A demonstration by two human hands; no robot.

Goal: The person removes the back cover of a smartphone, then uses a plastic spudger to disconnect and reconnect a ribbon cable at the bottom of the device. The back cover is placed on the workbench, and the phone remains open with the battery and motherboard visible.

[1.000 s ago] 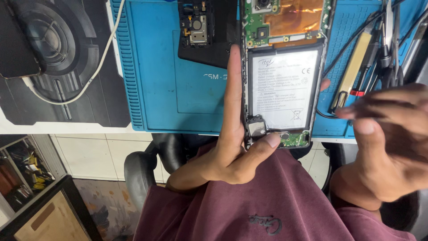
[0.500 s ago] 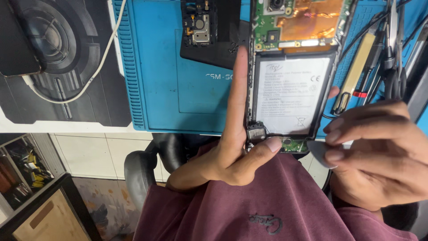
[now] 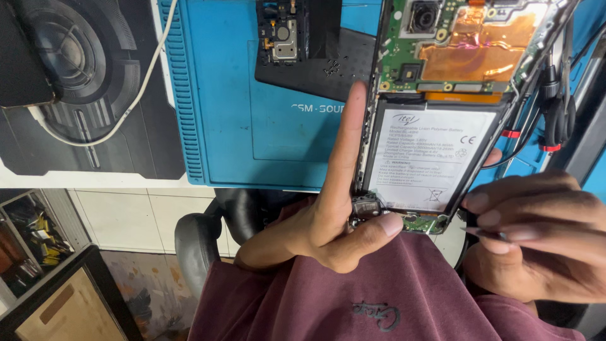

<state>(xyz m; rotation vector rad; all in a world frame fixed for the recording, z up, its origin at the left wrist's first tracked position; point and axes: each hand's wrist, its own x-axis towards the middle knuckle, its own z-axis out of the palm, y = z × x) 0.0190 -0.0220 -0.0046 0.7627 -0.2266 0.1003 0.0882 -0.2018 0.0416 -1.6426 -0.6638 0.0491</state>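
From the head view, the left hand [image 3: 328, 221] grips the opened phone [image 3: 435, 126] over the blue mat [image 3: 252, 126], index finger along its edge, thumb at its bottom, while just right the right hand [image 3: 536, 240] pinches a small dark tool [image 3: 483, 232].

A phone repair workbench: a blue repair mat [image 3: 252, 132] covers the bench, with a loose black phone part [image 3: 297, 47] far on it and tools [image 3: 558, 107] at the right, an opened phone [image 3: 442, 107] between.

Bare hands, and a maroon shirt [image 3: 391, 297] with small dark embroidery.
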